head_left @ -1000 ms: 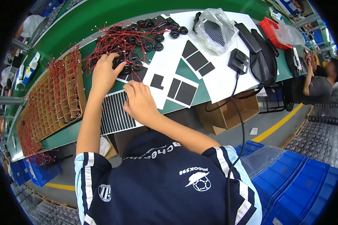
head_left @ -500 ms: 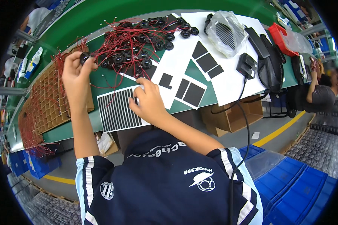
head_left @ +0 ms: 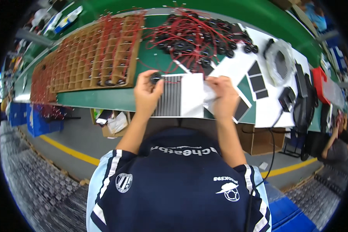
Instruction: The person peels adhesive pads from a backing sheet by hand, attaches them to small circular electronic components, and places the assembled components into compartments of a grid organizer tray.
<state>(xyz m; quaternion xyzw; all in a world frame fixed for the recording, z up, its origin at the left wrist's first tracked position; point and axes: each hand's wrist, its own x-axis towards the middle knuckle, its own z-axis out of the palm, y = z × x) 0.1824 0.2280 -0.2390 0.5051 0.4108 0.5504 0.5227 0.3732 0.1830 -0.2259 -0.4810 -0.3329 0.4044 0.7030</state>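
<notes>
My left hand pinches a small round black speaker between thumb and fingers, and red wire trails from it to the right. Just right of that hand lies a sheet with black strips; its right part is bare white. My right hand is beyond the sheet's right edge, fingers drawn together and blurred by motion. Something pale and blurred shows at its fingertips, too unclear to name. Behind the sheet is a tangled heap of similar black speakers with red wires.
A cardboard divider tray with red-wired parts stands at the left. White sheets with black pieces, a clear plastic bag, a black device with a cable and a red bin lie to the right. A cardboard box sits below the table.
The view has swung left. My left hand has brought the speaker down beside the striped sheet. My right hand has moved from over the strips to beyond the sheet's right edge.
</notes>
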